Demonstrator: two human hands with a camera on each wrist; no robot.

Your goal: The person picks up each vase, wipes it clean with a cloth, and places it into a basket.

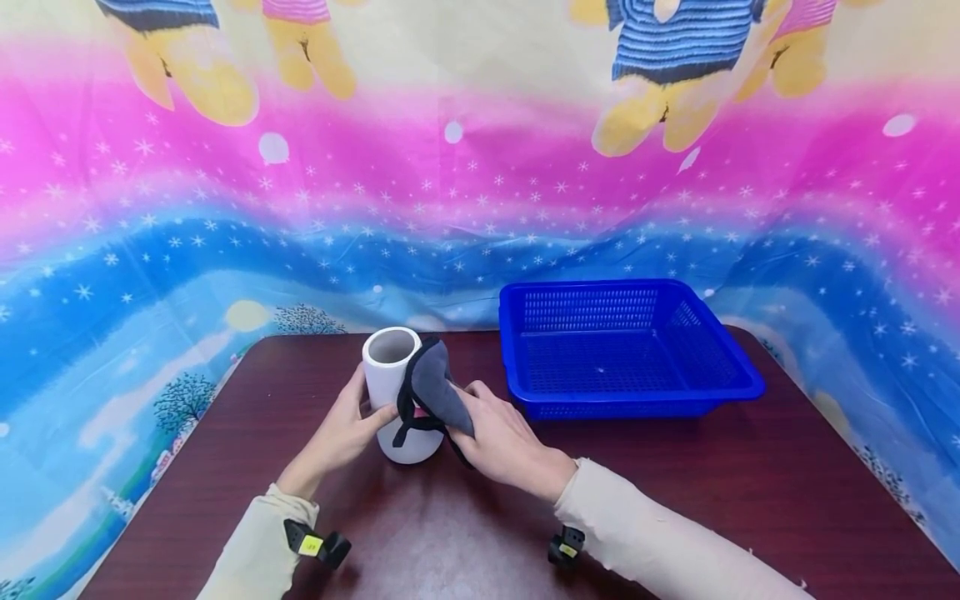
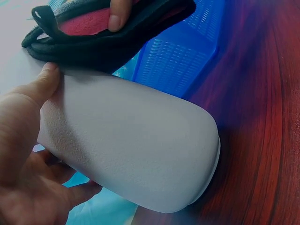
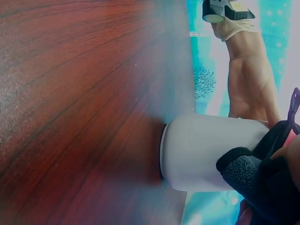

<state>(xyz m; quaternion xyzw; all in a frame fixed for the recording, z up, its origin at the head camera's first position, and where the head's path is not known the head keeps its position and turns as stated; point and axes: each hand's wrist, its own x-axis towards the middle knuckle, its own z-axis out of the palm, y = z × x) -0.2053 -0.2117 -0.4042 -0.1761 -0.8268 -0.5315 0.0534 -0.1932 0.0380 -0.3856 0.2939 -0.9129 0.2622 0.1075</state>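
A white, open-topped cylinder like a vase (image 1: 384, 385) stands upright on the table, its rounded base showing in the left wrist view. My left hand (image 1: 337, 433) grips it from the left, thumb across the near side and fingers behind. In my right hand (image 1: 502, 437) is a folded grey cleaning cloth (image 1: 435, 387) with black edging, a hanging loop and a pink inner side (image 2: 82, 23). The cloth lies against the right side of the vase, close to the left thumb. In the right wrist view, a fuzzy grey end of the cloth (image 3: 243, 173) overlaps the vase.
A blue perforated plastic basket (image 1: 637, 396) sits at the back right of the dark red-brown wooden table (image 1: 225, 467). Behind the table hangs a printed pink and blue curtain (image 1: 450, 192). Small black cameras (image 1: 318, 546) are strapped at both wrists.
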